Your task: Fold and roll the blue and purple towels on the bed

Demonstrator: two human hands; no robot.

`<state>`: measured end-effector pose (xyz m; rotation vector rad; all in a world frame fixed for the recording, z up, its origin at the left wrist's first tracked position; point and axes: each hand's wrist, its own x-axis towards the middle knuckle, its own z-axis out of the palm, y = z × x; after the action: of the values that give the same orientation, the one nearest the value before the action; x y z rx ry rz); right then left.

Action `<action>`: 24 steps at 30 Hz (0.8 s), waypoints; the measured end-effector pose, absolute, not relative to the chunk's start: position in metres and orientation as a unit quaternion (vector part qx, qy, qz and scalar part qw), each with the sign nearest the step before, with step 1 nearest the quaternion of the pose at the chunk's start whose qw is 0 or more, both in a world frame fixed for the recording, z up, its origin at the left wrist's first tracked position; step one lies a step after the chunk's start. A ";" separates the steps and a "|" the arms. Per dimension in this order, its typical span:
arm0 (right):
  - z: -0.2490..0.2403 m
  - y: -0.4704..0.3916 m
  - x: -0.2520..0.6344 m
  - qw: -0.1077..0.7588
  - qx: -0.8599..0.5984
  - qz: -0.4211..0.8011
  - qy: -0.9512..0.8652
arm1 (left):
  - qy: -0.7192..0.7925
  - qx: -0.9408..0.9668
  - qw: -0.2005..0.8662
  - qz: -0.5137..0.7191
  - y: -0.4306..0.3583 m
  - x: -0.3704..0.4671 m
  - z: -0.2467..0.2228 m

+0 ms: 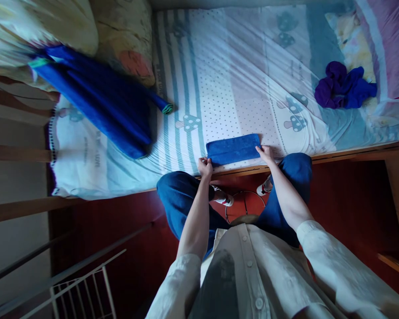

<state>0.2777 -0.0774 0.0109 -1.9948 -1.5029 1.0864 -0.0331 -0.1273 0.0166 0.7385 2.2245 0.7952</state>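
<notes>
A small blue towel (233, 149), a flat rectangle, lies on the bed near its front edge. My left hand (205, 167) is closed on its near left corner. At the right end, my right hand (264, 153) pinches the towel's edge between thumb and fingers. To the left lies a larger dark blue cloth (106, 102) with green edging, loosely folded. Over on the right side of the bed sit a bunched purple cloth (332, 84) and a crumpled blue cloth (356, 88), touching each other.
The bed (219, 79) has a patterned sheet with mushroom prints. Pillows (123, 40) stand at the back left, and pink bedding (390, 48) at the right. A white wire rack (86, 288) is low on the left. Wooden rails (18, 153) edge the left side.
</notes>
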 end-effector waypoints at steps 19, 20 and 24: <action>0.053 -0.103 0.264 0.163 -0.657 0.199 -0.709 | 0.758 0.597 0.206 0.161 -0.146 -0.026 0.049; 0.056 -0.106 0.264 0.143 -0.632 0.200 -0.735 | 0.729 0.635 0.207 0.147 -0.148 -0.024 0.050; 0.061 -0.115 0.266 0.086 -0.589 0.205 -0.777 | 0.668 0.707 0.210 0.097 -0.157 -0.017 0.046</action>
<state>0.2659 -0.1155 0.0614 -1.7557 -2.3162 0.6103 -0.0168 -0.1567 0.0457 1.9668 1.8569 0.2705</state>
